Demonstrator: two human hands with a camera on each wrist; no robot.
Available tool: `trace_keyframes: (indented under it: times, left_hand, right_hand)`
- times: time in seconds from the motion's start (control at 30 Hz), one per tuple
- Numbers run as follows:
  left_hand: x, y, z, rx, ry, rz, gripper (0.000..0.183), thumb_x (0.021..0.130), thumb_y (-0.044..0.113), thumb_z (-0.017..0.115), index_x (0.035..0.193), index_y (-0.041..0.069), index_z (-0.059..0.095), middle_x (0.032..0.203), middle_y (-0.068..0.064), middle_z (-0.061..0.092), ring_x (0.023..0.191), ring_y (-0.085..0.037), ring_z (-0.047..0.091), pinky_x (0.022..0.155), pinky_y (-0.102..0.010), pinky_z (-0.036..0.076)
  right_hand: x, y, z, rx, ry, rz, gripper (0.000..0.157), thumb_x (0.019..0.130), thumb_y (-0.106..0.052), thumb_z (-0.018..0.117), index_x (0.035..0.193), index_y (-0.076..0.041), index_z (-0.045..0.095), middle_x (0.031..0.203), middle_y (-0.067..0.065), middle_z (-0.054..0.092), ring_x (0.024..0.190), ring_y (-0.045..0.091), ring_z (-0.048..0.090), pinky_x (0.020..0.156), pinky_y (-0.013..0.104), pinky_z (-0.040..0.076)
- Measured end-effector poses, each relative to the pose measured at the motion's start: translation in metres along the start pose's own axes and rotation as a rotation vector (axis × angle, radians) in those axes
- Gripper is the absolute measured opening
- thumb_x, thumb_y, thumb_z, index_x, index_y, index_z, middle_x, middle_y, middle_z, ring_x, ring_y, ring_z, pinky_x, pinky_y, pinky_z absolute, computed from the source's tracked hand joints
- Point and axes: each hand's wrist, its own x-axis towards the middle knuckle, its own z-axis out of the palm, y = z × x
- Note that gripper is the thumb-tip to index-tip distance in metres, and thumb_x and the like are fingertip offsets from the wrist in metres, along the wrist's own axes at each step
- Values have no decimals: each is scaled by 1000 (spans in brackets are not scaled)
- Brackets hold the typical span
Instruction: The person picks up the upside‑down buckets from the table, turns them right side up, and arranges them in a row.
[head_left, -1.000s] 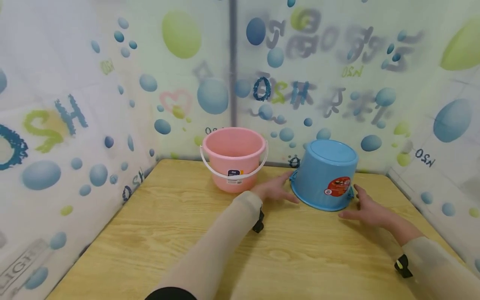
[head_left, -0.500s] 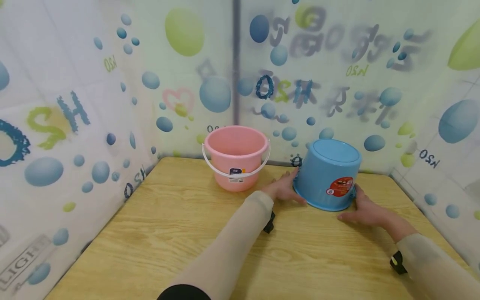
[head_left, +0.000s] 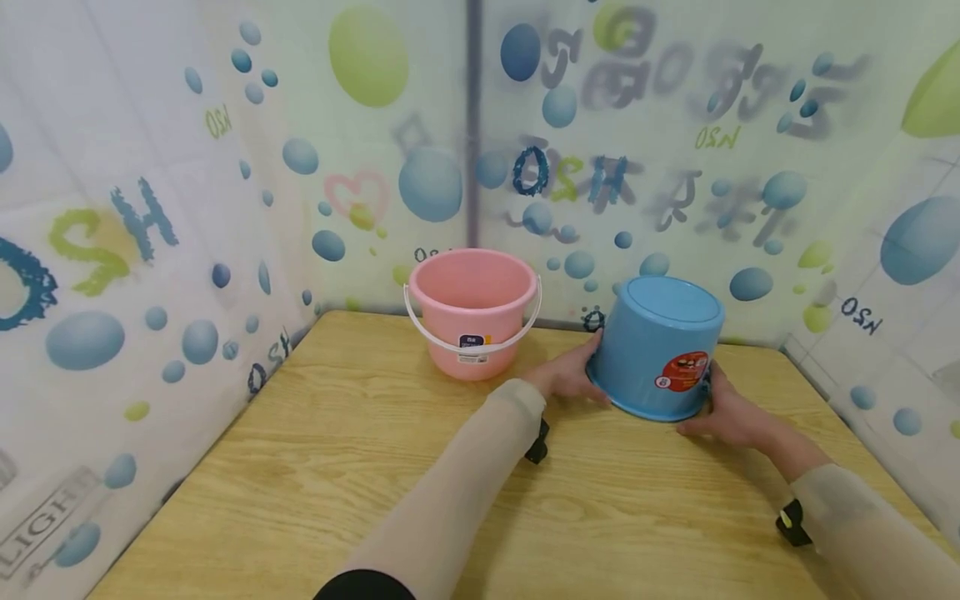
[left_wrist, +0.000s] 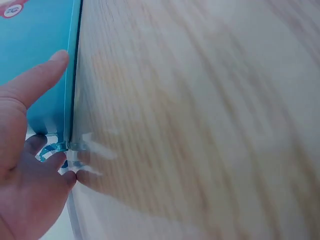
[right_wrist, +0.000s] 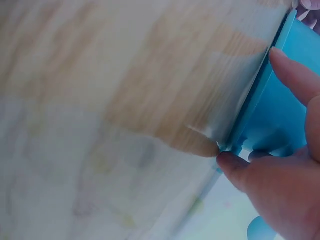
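A light blue bucket (head_left: 637,358) stands upside down on the wooden table, its base upward and a red label on the front. My left hand (head_left: 566,377) grips the lower rim on its left side. On the opposite side, my right hand (head_left: 735,414) holds the same rim. In the left wrist view the left thumb (left_wrist: 47,75) lies on the bucket wall by the rim, with the fingertips near the handle joint. The right wrist view has the right thumb (right_wrist: 290,72) against the rim and the other fingers at the far side, partly hidden.
A pink bucket (head_left: 472,333) with a white handle stands upright left of the blue one, close to my left hand. The wooden table (head_left: 315,467) ends at printed curtain walls (head_left: 367,275) behind and on both sides.
Both hands have closed in on the blue bucket's sides and now hold its rim; before, they were spread apart beside it. The pink bucket stays in place.
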Motion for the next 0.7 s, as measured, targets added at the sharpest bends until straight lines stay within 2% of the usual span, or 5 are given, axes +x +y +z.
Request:
trace_keyframes:
  times: [0.17,0.3,0.47,0.57,0.7]
  left_hand:
    - [0,-1,-2,82,-4,9,130,80,30,89,164,30,-11,172,-3,12,158,-25,16,128,-41,18]
    - [-2,-2,-2,111,26,8,132,80,31,89,162,38,-13,169,-10,21,153,-33,23,126,-47,23]
    - [-7,-3,-5,151,82,30,126,81,39,87,162,41,-9,160,-13,31,142,-33,31,121,-48,31]
    - [-11,-5,-7,130,92,50,124,81,43,86,161,44,-8,161,-11,33,142,-33,31,120,-50,32]
    - [-17,-8,-12,43,83,80,122,81,45,85,157,53,-10,164,-4,35,153,-34,20,124,-56,23]
  right_hand:
    - [-1,1,-4,19,4,20,138,83,-26,86,156,-6,-29,164,36,-9,147,64,4,112,78,14]
    - [-5,0,-8,-13,6,47,134,86,-32,83,157,-7,-28,162,40,-1,140,68,18,109,78,25]
    - [-11,-4,-9,-44,15,55,130,89,-38,79,158,-14,-28,160,43,8,133,69,31,103,76,37]
    - [-17,-6,-9,-45,36,36,127,91,-39,78,159,-21,-27,160,43,11,133,68,33,100,75,39]
    - [-22,-7,-11,-46,68,1,120,93,-40,75,159,-28,-24,160,41,15,134,67,33,101,76,37]
